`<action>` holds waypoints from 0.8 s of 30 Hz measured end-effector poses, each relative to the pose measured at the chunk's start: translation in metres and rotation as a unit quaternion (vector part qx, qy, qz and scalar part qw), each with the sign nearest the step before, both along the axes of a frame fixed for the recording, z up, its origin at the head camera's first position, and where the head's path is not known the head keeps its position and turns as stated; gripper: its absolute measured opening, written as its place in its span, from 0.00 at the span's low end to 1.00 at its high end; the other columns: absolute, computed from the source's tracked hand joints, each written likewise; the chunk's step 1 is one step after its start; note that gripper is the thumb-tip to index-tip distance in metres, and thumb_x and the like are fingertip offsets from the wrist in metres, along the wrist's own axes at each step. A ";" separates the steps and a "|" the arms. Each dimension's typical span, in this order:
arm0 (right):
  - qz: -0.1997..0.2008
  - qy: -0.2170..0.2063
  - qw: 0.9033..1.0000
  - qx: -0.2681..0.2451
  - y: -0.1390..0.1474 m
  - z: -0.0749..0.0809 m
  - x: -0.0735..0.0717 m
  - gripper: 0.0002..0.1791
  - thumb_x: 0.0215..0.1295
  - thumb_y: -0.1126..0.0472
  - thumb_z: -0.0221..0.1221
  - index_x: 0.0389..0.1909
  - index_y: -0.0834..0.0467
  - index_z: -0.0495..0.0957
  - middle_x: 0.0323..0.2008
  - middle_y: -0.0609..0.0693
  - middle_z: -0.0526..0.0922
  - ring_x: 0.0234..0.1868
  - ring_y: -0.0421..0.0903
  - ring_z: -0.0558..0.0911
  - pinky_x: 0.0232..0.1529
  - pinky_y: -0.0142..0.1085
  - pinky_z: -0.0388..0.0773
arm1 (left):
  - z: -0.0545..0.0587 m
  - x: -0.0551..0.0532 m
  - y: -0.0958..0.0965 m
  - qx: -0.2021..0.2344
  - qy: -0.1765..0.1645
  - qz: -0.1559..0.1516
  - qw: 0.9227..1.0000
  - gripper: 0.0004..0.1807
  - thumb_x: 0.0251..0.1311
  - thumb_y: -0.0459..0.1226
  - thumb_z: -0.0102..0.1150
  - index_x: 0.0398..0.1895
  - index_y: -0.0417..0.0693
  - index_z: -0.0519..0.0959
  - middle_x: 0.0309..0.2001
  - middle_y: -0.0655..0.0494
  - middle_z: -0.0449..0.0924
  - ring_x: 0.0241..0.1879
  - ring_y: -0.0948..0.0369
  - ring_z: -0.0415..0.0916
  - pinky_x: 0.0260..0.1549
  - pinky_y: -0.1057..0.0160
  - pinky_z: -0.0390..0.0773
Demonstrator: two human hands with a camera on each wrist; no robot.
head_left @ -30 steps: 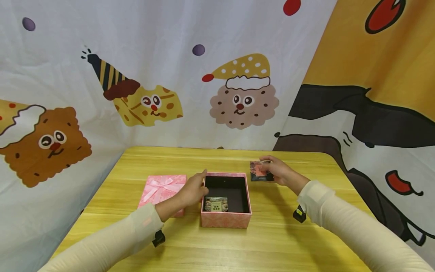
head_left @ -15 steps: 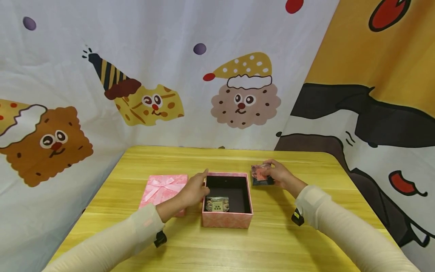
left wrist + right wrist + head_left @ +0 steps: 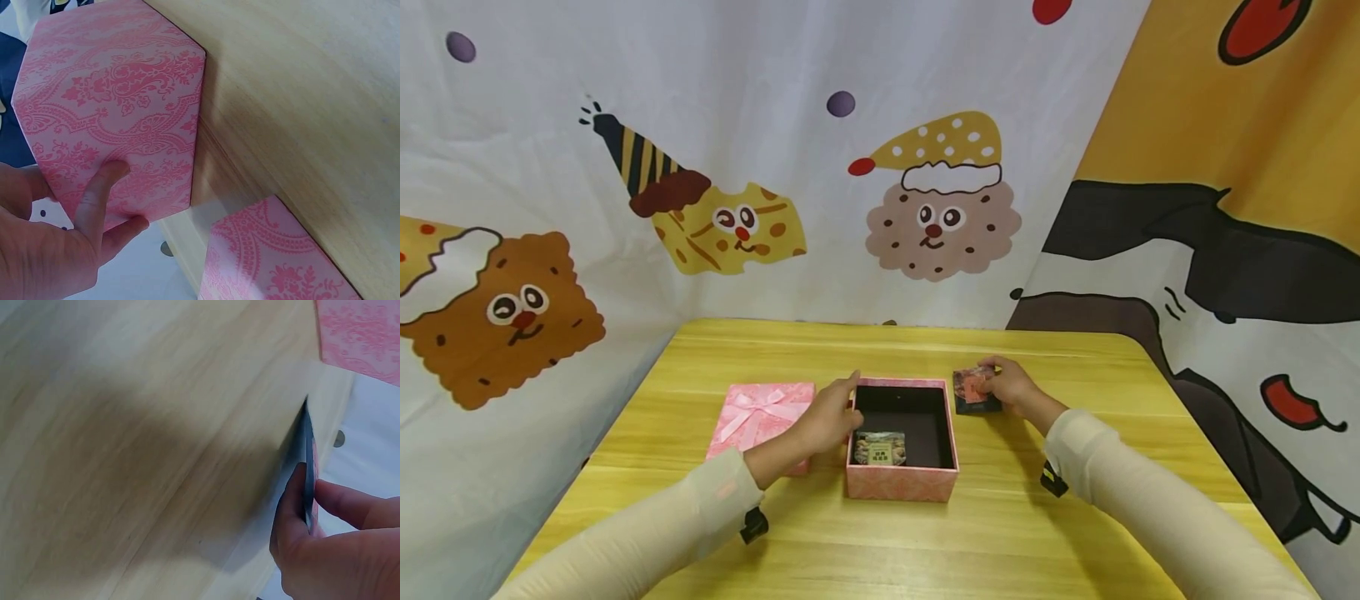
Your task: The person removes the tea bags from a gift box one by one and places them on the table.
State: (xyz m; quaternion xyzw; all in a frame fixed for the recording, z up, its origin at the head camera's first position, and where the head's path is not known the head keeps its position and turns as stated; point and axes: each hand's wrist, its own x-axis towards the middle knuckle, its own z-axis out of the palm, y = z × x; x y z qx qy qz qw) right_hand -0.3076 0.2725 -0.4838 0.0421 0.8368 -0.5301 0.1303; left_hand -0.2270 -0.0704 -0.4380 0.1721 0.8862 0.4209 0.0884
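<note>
A pink patterned gift box [image 3: 902, 483] with a black inside stands without its lid on the table. My left hand [image 3: 829, 418] grips its left wall near the far corner; in the left wrist view the fingers [image 3: 94, 200] lie against the outside of the box [image 3: 125, 94]. Inside, at the near left, lies a small flat packet [image 3: 880, 450] with a green label. Right of the box, my right hand [image 3: 1015, 387] pinches a dark flat packet [image 3: 972, 398] with a red label. The right wrist view shows this packet [image 3: 309, 456] edge-on between thumb and fingers, close over the table.
The pink box lid [image 3: 756, 408] with a ribbon bow lies left of the box, partly behind my left arm. Beneath everything is a wooden table [image 3: 880, 550]. A curtain [image 3: 760, 100] printed with cartoons hangs right behind the table's far edge.
My right hand has come slightly nearer and lower with the dark packet, which stays right of the box. The left hand keeps its hold on the box wall.
</note>
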 end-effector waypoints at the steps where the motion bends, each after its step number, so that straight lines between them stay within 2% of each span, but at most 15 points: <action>1: 0.001 0.004 1.000 0.017 0.000 -0.001 0.000 0.34 0.67 0.76 0.58 0.73 0.72 0.61 0.55 0.69 0.74 0.39 0.49 0.77 0.37 0.39 0.76 | 0.000 0.000 0.000 0.000 -0.003 0.001 1.000 0.43 0.63 0.24 0.55 0.81 0.33 0.51 0.74 0.28 0.60 0.14 0.65 0.56 0.19 0.67 0.65; 4: 0.002 0.016 0.997 0.072 -0.001 -0.002 0.000 0.32 0.67 0.74 0.59 0.72 0.72 0.64 0.59 0.73 0.74 0.43 0.54 0.80 0.38 0.40 0.78 | 0.000 0.000 0.000 0.004 -0.003 0.004 1.000 0.43 0.63 0.23 0.55 0.81 0.33 0.51 0.74 0.27 0.60 0.14 0.65 0.57 0.19 0.66 0.66; 7: 0.004 0.030 0.991 0.132 -0.002 -0.002 0.000 0.31 0.67 0.71 0.62 0.70 0.71 0.67 0.60 0.72 0.75 0.45 0.56 0.79 0.39 0.41 0.77 | 0.000 -0.001 0.001 0.002 -0.005 0.006 1.000 0.43 0.63 0.23 0.55 0.81 0.34 0.51 0.74 0.28 0.60 0.14 0.64 0.57 0.20 0.66 0.66; 11: 0.021 0.056 0.975 0.215 -0.001 -0.001 0.001 0.31 0.66 0.68 0.64 0.68 0.71 0.69 0.49 0.67 0.82 0.36 0.53 0.77 0.36 0.42 0.74 | 0.000 -0.001 0.001 -0.005 0.002 0.007 1.000 0.43 0.62 0.24 0.56 0.81 0.33 0.52 0.74 0.28 0.61 0.16 0.63 0.56 0.23 0.64 0.67; 14: 0.027 0.065 0.966 0.248 0.000 0.001 0.003 0.31 0.65 0.66 0.65 0.67 0.71 0.69 0.45 0.65 0.83 0.33 0.52 0.75 0.36 0.42 0.72 | -0.001 -0.001 0.002 -0.006 0.003 0.007 1.000 0.43 0.62 0.24 0.56 0.81 0.33 0.52 0.74 0.28 0.61 0.16 0.63 0.57 0.22 0.64 0.67; 17: 0.023 0.057 0.969 0.239 0.003 0.004 0.004 0.32 0.65 0.65 0.65 0.69 0.71 0.68 0.48 0.67 0.83 0.36 0.54 0.76 0.37 0.43 0.73 | -0.001 -0.001 0.001 -0.005 0.001 0.007 1.000 0.43 0.62 0.24 0.56 0.81 0.34 0.52 0.74 0.28 0.61 0.15 0.64 0.57 0.21 0.65 0.67; 21: 0.015 0.042 0.979 0.200 0.006 0.008 0.007 0.32 0.67 0.67 0.62 0.70 0.71 0.66 0.54 0.70 0.81 0.42 0.57 0.80 0.37 0.42 0.75 | -0.001 -0.001 0.001 -0.005 0.003 0.006 1.000 0.43 0.63 0.23 0.56 0.81 0.34 0.52 0.73 0.28 0.62 0.15 0.65 0.57 0.20 0.66 0.67; 24: 0.012 0.026 0.986 0.166 0.007 0.010 0.010 0.31 0.69 0.67 0.59 0.70 0.71 0.65 0.57 0.71 0.79 0.40 0.54 0.82 0.35 0.41 0.76 | -0.001 -0.001 0.001 -0.002 0.005 0.005 1.000 0.43 0.62 0.23 0.57 0.81 0.34 0.52 0.73 0.28 0.62 0.14 0.65 0.57 0.19 0.66 0.66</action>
